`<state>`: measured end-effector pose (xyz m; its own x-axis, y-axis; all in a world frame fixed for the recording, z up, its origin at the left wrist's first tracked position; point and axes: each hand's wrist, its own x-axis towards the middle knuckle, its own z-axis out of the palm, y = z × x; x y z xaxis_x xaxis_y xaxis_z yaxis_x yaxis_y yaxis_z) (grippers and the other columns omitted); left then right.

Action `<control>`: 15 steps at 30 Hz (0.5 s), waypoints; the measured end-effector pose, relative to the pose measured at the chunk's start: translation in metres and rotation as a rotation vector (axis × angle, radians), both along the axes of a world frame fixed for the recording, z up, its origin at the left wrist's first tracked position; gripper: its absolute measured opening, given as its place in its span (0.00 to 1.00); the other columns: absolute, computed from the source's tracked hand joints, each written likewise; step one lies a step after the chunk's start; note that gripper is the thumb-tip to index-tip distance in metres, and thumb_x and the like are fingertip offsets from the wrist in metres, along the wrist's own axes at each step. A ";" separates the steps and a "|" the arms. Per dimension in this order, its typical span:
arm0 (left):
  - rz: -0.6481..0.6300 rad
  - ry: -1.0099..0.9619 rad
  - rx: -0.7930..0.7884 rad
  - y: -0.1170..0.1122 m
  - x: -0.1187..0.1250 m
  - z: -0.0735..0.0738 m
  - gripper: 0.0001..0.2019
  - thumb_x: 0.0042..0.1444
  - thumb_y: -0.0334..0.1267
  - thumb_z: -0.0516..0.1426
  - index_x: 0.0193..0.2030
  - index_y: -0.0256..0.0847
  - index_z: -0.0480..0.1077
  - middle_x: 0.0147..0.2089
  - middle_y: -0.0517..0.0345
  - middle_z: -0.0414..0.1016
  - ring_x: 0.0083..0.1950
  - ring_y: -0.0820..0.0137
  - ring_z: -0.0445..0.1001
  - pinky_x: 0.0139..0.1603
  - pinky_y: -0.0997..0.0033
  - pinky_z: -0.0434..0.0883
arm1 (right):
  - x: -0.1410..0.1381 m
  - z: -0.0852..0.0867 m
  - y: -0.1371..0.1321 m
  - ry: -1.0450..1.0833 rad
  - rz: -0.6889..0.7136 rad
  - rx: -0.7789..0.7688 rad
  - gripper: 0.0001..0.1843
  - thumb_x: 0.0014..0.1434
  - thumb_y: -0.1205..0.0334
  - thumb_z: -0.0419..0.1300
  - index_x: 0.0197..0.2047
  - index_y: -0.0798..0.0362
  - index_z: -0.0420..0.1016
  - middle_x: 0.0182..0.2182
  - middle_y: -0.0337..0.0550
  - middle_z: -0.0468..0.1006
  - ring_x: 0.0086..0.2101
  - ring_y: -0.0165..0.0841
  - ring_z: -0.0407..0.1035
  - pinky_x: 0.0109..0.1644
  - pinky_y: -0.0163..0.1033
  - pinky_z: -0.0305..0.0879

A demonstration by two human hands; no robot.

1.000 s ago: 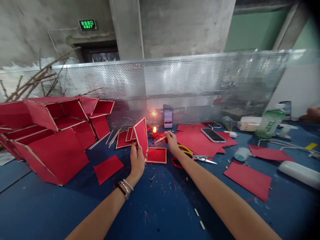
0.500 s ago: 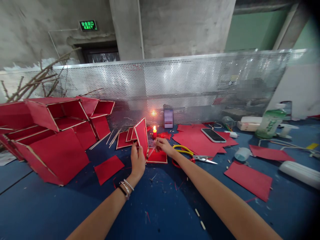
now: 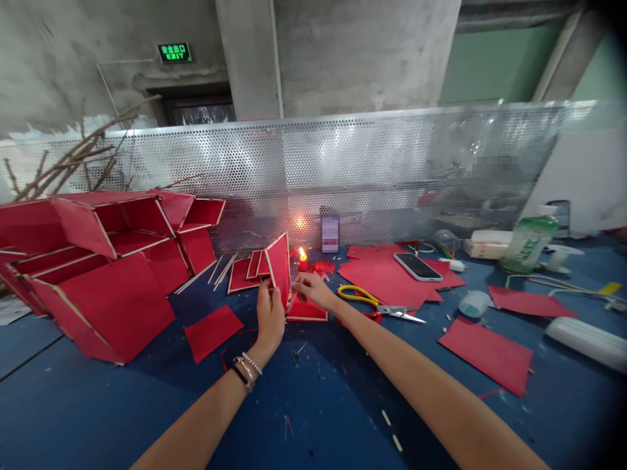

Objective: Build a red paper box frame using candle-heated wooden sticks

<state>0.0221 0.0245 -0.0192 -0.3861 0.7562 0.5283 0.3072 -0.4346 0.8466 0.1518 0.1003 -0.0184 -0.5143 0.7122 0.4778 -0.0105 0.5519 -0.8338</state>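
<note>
My left hand (image 3: 270, 310) is closed on a red panel (image 3: 278, 267) with pale stick edging, holding it upright. The panel's foot meets a second red panel (image 3: 313, 310), which lies flat on the table. My right hand (image 3: 313, 290) is closed in a pinch over the flat panel. In its fingers is a thin, pale translucent stick (image 3: 293, 297), its tip close to the corner between the two panels; its kind is unclear. Just behind my right hand burns a lit red candle (image 3: 303, 264). Smaller framed red panels (image 3: 245, 271) lie behind my left hand.
Red-panelled boxes (image 3: 112, 294) fill the left side. Scissors with yellow and red handles (image 3: 377, 303) lie right of my right hand. A phone (image 3: 418, 266) rests on red sheets (image 3: 365, 271); another phone (image 3: 330, 234) stands behind. A green bottle (image 3: 531, 241) stands far right.
My right hand has shifted slightly left, bringing the thin stick nearer the upright panel. My left hand and the panel have hardly moved.
</note>
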 end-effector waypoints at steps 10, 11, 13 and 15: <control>-0.009 -0.023 0.003 0.000 0.000 -0.001 0.13 0.57 0.41 0.48 0.47 0.40 0.64 0.45 0.52 0.72 0.46 0.67 0.69 0.50 0.65 0.64 | -0.003 -0.017 0.008 -0.210 -0.082 0.142 0.21 0.57 0.45 0.54 0.27 0.56 0.69 0.20 0.36 0.68 0.23 0.25 0.60 0.28 0.31 0.55; -0.009 -0.025 0.000 0.000 0.000 -0.002 0.13 0.57 0.41 0.48 0.47 0.40 0.64 0.45 0.53 0.71 0.46 0.67 0.69 0.50 0.65 0.64 | -0.002 -0.018 0.008 -0.221 -0.080 0.116 0.21 0.57 0.46 0.54 0.27 0.56 0.69 0.20 0.36 0.68 0.23 0.25 0.60 0.28 0.31 0.55; -0.010 -0.025 -0.003 0.001 0.000 -0.003 0.13 0.58 0.41 0.48 0.47 0.41 0.64 0.45 0.53 0.71 0.46 0.67 0.69 0.51 0.65 0.63 | -0.002 -0.019 0.008 -0.236 -0.042 0.048 0.19 0.57 0.47 0.55 0.28 0.56 0.70 0.20 0.36 0.68 0.22 0.25 0.60 0.27 0.31 0.55; -0.013 -0.023 -0.003 0.002 0.000 -0.004 0.13 0.58 0.41 0.47 0.47 0.41 0.64 0.45 0.54 0.71 0.46 0.68 0.69 0.51 0.66 0.63 | -0.002 -0.020 0.008 -0.245 0.005 0.004 0.18 0.55 0.47 0.57 0.29 0.56 0.70 0.20 0.35 0.68 0.21 0.25 0.59 0.26 0.31 0.55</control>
